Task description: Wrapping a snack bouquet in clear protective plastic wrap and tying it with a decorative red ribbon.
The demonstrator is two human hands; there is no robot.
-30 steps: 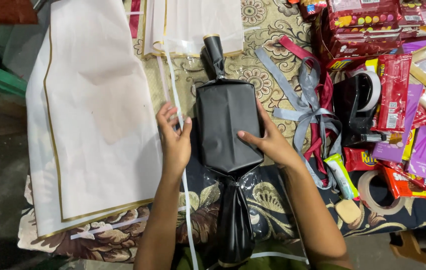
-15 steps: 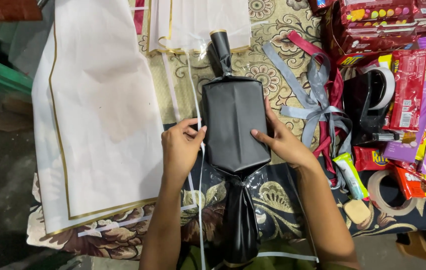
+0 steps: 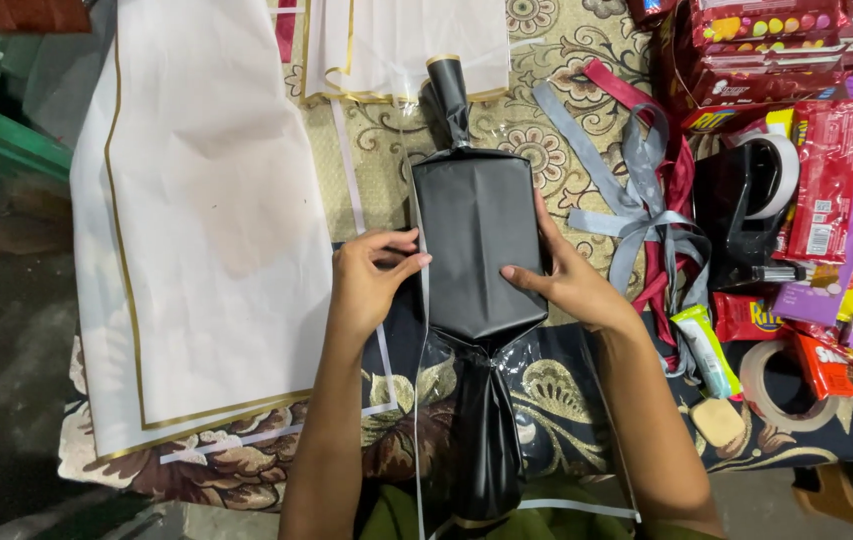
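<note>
We look down on a tabletop [image 3: 566,150] covered by a patterned floral cloth. The largest thing on it is a white wrapping sheet with a gold border [image 3: 206,220], filling the left of the frame. At the centre lies a black wrapped parcel [image 3: 476,240], its ends gathered into twisted tails toward the top and bottom edges. Our left hand [image 3: 371,280] sits at the parcel's left edge, fingers curled and pinching the clear film there. Our right hand [image 3: 561,275] lies spread open against the parcel's right side, thumb on top, steadying it without closing around it. Right of centre lie grey and red ribbons [image 3: 636,200], then a black tape dispenser [image 3: 746,215], and snack packets [image 3: 826,180] crowd the right edge.
</note>
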